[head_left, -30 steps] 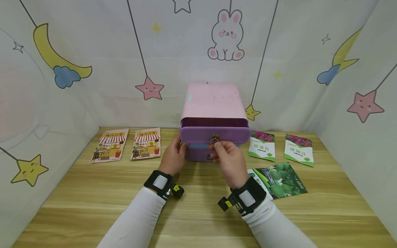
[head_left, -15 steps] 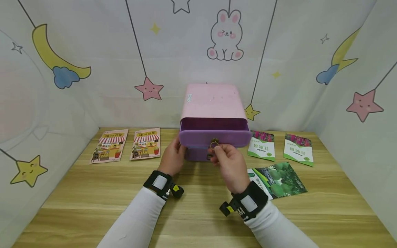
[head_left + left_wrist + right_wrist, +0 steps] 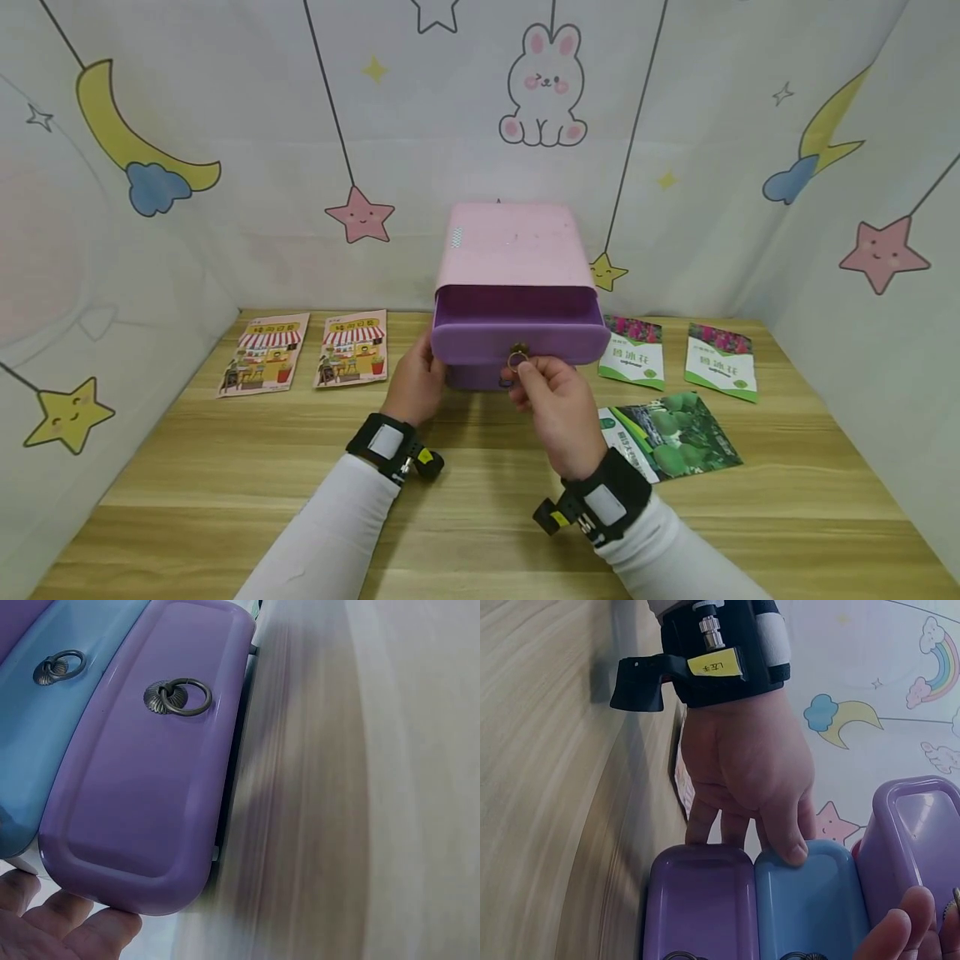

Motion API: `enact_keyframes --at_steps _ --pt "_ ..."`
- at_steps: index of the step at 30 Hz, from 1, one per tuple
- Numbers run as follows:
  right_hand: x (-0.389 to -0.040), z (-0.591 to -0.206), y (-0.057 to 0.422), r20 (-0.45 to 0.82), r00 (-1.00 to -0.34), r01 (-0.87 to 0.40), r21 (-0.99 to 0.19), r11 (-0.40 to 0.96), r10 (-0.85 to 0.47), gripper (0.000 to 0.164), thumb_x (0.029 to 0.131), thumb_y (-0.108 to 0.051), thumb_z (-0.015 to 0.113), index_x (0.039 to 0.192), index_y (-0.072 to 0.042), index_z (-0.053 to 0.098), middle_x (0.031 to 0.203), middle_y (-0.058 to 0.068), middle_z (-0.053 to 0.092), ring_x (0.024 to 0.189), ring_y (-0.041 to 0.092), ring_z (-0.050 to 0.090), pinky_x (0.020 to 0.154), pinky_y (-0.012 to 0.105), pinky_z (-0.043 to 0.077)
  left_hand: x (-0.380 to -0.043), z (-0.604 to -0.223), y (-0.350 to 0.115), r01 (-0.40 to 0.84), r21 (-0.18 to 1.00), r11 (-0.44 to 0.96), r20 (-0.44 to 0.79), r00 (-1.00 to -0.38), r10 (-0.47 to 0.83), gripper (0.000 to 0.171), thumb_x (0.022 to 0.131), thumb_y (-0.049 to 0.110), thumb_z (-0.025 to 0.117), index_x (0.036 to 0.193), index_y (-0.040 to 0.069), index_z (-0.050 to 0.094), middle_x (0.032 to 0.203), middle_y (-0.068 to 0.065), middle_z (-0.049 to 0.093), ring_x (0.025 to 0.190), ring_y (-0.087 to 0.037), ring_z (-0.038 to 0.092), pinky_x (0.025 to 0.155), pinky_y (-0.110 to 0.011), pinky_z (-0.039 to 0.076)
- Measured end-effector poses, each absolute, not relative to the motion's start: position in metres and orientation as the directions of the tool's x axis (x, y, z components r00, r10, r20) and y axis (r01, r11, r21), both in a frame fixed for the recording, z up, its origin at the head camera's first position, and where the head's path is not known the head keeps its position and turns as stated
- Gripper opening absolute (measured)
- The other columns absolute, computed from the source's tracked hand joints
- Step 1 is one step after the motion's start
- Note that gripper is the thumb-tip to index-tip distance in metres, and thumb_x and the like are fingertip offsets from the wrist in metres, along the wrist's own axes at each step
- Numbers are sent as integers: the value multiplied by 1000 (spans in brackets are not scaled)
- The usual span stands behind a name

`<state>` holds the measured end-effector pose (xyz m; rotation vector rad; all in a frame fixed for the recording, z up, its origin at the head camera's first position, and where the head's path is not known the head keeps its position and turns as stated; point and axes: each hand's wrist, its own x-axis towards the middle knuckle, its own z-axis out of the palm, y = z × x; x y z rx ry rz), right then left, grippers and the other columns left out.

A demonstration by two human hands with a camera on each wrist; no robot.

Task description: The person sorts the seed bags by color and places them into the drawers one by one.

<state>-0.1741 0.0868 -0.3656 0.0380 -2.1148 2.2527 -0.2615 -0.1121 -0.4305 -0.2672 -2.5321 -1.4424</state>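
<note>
A small drawer cabinet point(image 3: 517, 242) with a pink top stands at the table's back middle. Its purple top drawer point(image 3: 555, 343) is pulled partly out, and the visible inside looks bare. My right hand point(image 3: 558, 408) pinches that drawer's ring pull point(image 3: 517, 360) between thumb and fingers. My left hand point(image 3: 415, 383) steadies the cabinet's left side. In the right wrist view, its thumb presses the blue middle drawer point(image 3: 810, 900), with the other fingers along the side. Below that, the purple bottom drawer point(image 3: 142, 772) is closed, its ring pull point(image 3: 187, 697) hanging free.
Two pink packets with a shop picture point(image 3: 264, 354) point(image 3: 351, 348) lie left of the cabinet. On the right lie two white-and-green flower packets point(image 3: 632, 352) point(image 3: 722, 361), with a green fruit packet point(image 3: 675, 437) nearer. A printed cloth point(image 3: 420, 125) backs the wooden table point(image 3: 225, 500).
The top drawer has slid further out toward me, its front now lower in view and more of its inside showing. My right hand has come back with the ring; the left hand stays put.
</note>
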Motion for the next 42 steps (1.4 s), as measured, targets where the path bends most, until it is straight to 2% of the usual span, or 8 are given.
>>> enact_keyframes --at_steps 10,19,25,30,42 --pt "-168 -365 87 49 -999 -50 -996 -74 17 18 100 -13 50 102 2 59 102 15 68 79 18 62 74 29 52 -260 -429 -112 280 806 522 296 -954 55 51 103 21 44 151 33 29 149 -4 45 135 -23 47 110 -45 39" --pt "-165 -368 87 50 -999 -51 -995 -91 14 18 100 -13 49 102 2 59 104 16 68 80 21 62 76 31 52 -261 -430 -112 253 813 525 265 -963 54 54 103 22 44 150 41 25 151 -2 44 135 -22 46 111 -45 39" --pt "-162 -367 87 45 -999 -45 -995 -85 3 18 100 -14 49 102 2 58 106 16 68 80 18 61 75 30 52 -262 -430 -113 234 826 513 244 -969 50 60 100 15 48 149 41 27 151 -1 43 136 -22 45 112 -45 37" --pt "-159 -368 87 38 -999 -37 -995 -91 -7 18 100 -13 48 102 2 58 109 19 67 80 17 61 76 29 51 -261 -429 -113 231 831 506 235 -970 56 62 100 14 49 149 44 25 153 1 40 139 -21 41 114 -46 35" --pt "-153 -367 87 34 -999 -35 -998 -60 5 19 100 -16 50 101 -1 61 109 17 68 80 19 62 75 30 52 -260 -427 -113 244 821 516 250 -966 59 65 98 13 49 149 45 24 152 -1 42 138 -24 42 113 -48 35"
